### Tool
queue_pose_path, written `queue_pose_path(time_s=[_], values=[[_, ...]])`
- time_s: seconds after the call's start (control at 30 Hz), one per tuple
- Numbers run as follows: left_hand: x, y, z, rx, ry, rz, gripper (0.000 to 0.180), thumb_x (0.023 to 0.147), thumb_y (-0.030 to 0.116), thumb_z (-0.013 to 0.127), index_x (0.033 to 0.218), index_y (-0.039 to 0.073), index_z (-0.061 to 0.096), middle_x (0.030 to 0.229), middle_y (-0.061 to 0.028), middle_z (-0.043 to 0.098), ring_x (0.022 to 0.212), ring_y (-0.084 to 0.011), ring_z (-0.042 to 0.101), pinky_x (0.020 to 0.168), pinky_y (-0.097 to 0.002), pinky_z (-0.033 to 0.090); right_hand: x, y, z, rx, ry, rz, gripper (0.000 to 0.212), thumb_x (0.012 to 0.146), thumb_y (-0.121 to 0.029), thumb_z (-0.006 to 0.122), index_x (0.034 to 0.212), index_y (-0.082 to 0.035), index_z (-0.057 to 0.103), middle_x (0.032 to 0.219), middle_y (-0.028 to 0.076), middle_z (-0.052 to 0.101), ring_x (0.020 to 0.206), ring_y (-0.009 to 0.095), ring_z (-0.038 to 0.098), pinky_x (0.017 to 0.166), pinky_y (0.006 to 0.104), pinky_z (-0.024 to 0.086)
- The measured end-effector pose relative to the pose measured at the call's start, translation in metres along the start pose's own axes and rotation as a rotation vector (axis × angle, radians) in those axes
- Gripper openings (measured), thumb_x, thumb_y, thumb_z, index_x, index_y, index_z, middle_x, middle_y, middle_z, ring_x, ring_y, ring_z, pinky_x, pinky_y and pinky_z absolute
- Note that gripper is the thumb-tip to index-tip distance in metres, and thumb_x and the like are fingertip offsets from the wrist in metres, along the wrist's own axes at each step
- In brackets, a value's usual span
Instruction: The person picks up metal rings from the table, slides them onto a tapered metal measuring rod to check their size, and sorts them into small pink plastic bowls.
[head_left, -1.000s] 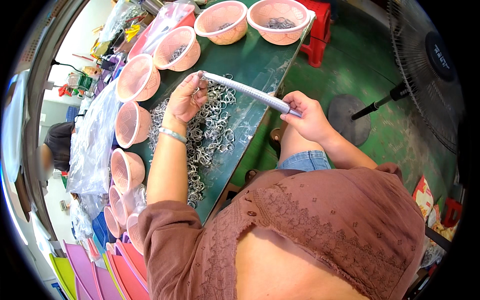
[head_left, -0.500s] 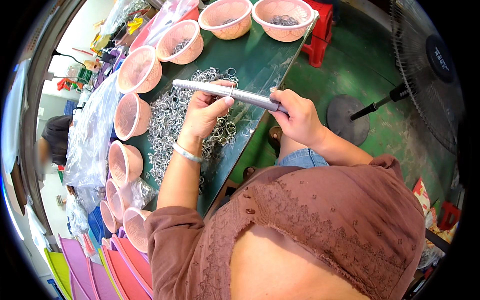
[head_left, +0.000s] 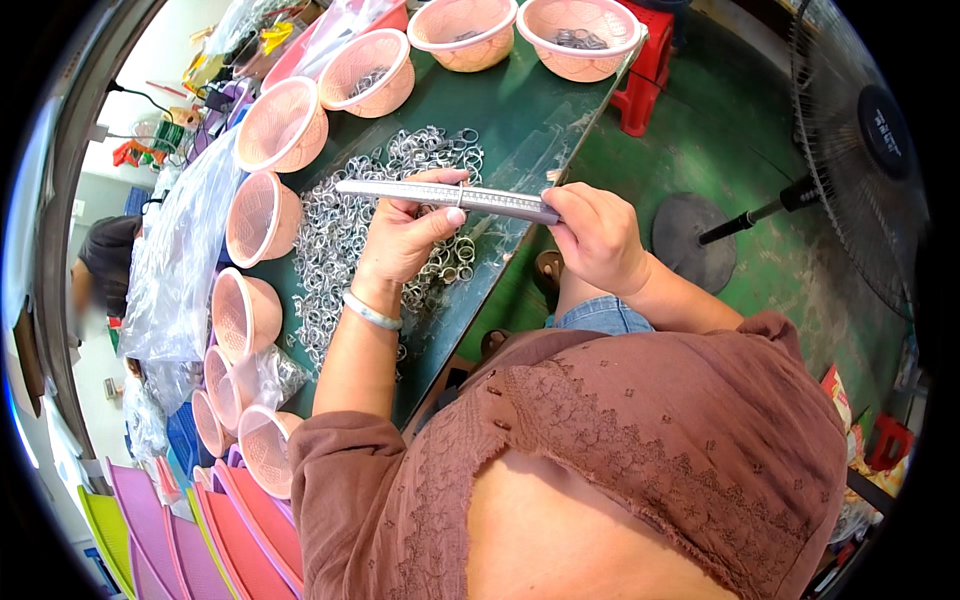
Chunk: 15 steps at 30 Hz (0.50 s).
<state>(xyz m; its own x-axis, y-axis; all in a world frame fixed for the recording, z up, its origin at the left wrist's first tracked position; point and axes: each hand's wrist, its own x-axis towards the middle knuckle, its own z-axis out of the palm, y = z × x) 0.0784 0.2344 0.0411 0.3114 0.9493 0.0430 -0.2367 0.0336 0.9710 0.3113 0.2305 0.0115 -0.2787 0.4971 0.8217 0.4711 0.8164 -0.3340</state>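
A tapered metal ring mandrel [head_left: 505, 203] with a marked scale lies nearly level above the table, its narrow tip to the left. The fingers of my right hand [head_left: 603, 236] are wrapped round its thick end. On the rod sits a thin metal ring [head_left: 460, 197], pinched between the thumb and fingers of my left hand [head_left: 405, 240]. Beneath my left hand and wrist spreads a heap of loose silvery rings [head_left: 335, 245], partly hidden by my forearm.
Pink plastic bowls [head_left: 262, 215] line the far and left edges of the green table [head_left: 530, 130], some holding rings. Clear plastic sheeting [head_left: 180, 260] lies behind them. To the right stand a red stool [head_left: 645, 85] and a black fan [head_left: 850, 140]. Another person [head_left: 108, 255] is at far left.
The mandrel has turned about its length, so its scale now faces up. Its tip has dipped slightly. Both hands keep their hold, and the whole view has shifted a little.
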Motion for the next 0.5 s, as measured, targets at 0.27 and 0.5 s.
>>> queue_pose_path(time_s=[0.27,0.5], values=[[-0.003,-0.001,-0.001,-0.072,0.022,-0.038,0.04,0.072,-0.001,0.07,0.109,0.001,0.058,0.081,0.0014,0.058,0.065,-0.0044,0.049,0.056,-0.0162,0.04,-0.001,0.002,0.003,-0.014,0.003,-0.016,0.034,0.058,0.003,0.065,0.09,-0.001,0.055,0.074,0.012,0.055,0.06,0.029,0.056,0.053,0.0338,0.047],[0.008,0.002,-0.007,-0.284,0.131,0.099,0.024,0.081,0.003,0.059,0.105,0.001,0.054,0.068,0.0027,0.048,0.05,-0.0045,0.035,0.045,-0.0187,0.029,-0.004,-0.001,-0.001,0.358,-0.136,0.392,0.031,0.066,0.004,0.066,0.094,-0.002,0.053,0.074,0.013,0.055,0.066,0.026,0.059,0.057,0.03,0.047]])
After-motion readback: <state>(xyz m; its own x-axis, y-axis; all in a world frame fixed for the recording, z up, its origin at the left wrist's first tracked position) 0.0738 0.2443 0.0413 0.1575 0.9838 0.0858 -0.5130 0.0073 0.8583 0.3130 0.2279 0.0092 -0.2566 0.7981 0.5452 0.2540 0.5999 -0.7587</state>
